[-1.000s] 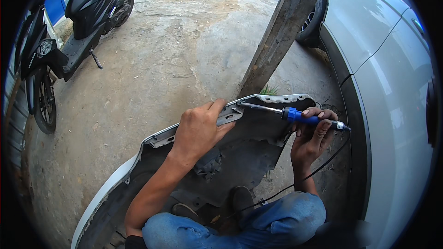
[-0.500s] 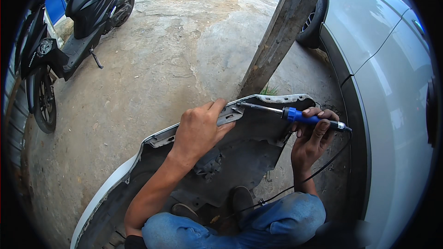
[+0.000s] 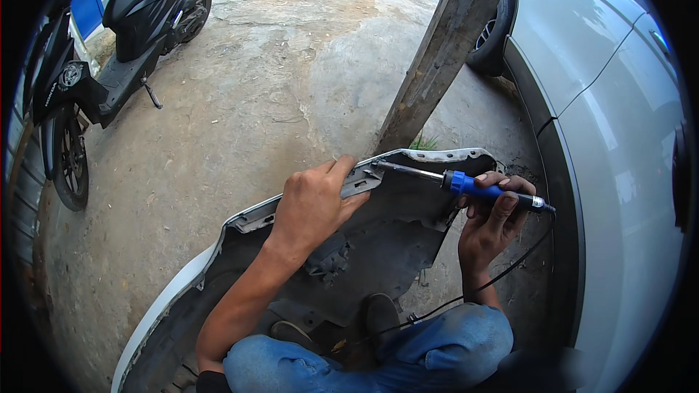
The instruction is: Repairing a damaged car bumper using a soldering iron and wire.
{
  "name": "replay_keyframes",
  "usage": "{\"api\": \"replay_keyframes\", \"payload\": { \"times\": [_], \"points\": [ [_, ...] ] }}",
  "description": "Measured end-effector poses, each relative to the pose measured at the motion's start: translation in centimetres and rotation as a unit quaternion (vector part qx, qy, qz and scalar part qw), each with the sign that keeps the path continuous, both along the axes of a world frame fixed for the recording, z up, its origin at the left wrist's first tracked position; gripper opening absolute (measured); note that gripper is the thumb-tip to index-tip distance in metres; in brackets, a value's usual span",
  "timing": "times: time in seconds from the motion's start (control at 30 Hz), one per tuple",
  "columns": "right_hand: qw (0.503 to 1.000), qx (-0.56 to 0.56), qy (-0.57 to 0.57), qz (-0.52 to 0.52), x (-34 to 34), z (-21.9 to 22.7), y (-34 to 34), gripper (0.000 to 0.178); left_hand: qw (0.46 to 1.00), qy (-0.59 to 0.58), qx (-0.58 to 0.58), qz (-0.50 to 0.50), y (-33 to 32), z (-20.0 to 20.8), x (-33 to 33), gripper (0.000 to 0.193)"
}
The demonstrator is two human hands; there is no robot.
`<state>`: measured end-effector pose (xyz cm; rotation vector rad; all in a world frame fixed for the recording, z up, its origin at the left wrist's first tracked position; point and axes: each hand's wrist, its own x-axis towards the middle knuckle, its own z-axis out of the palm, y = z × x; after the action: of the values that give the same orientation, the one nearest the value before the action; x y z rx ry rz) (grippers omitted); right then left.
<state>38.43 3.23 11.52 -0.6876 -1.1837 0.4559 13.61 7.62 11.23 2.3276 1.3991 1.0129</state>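
Note:
A large car bumper cover (image 3: pixel 171 295), white outside and dark grey inside, stands in front of my knees with its inner side toward me. My left hand (image 3: pixel 313 207) is closed around its upper edge, beside a slotted grey mounting strip. In my right hand (image 3: pixel 499 215) is a soldering iron (image 3: pixel 473 186) with a blue handle, held between thumb and fingers. Its metal shaft points left, and the dark tip rests at the strip's end near my left fingertips. A black cable (image 3: pixel 520 255) runs from the handle down over my right knee.
A concrete post (image 3: pixel 440 65) rises just beyond the bumper cover. Close on the right is a silver-white car (image 3: pixel 619 175). A black scooter (image 3: pixel 131 44) is parked at the far left on the rough concrete ground (image 3: pixel 255 80). My shoes are beneath the bumper's inner side.
The soldering iron's handle has shifted very slightly left, its tip staying on the strip's end. My left hand keeps its hold on the edge.

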Motion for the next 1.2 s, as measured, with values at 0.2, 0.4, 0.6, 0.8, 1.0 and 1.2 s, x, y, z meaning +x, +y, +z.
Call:
{"api": "replay_keyframes", "payload": {
  "times": [0.2, 0.4, 0.6, 0.8, 1.0, 1.2],
  "points": [
    [1.0, 0.011, -0.002, -0.003, 0.19, 0.13, -0.01, 0.034, 1.0, -0.001, 0.002, -0.002, 0.0, 0.07, 0.19, 0.044],
    [1.0, -0.001, -0.004, -0.006, 0.1, 0.16, -0.1, 0.036, 1.0, -0.002, -0.014, 0.006, -0.05, 0.07, 0.13, 0.043],
    [1.0, 0.013, 0.001, -0.004, 0.36, 0.1, -0.29, 0.04, 1.0, -0.003, -0.014, 0.007, -0.09, 0.12, 0.05, 0.043],
    [1.0, 0.014, -0.026, -0.002, 0.47, 0.24, -0.48, 0.042, 1.0, -0.002, -0.013, 0.01, -0.11, 0.14, 0.07, 0.045],
    [0.999, 0.017, -0.035, -0.007, 0.5, 0.38, -0.48, 0.041, 1.0, -0.006, -0.013, 0.008, -0.09, 0.2, 0.18, 0.044],
    [0.999, 0.013, -0.044, -0.009, 0.39, 0.2, -0.44, 0.041, 1.0, -0.004, -0.017, 0.009, -0.14, 0.2, 0.07, 0.043]
  ]
}}
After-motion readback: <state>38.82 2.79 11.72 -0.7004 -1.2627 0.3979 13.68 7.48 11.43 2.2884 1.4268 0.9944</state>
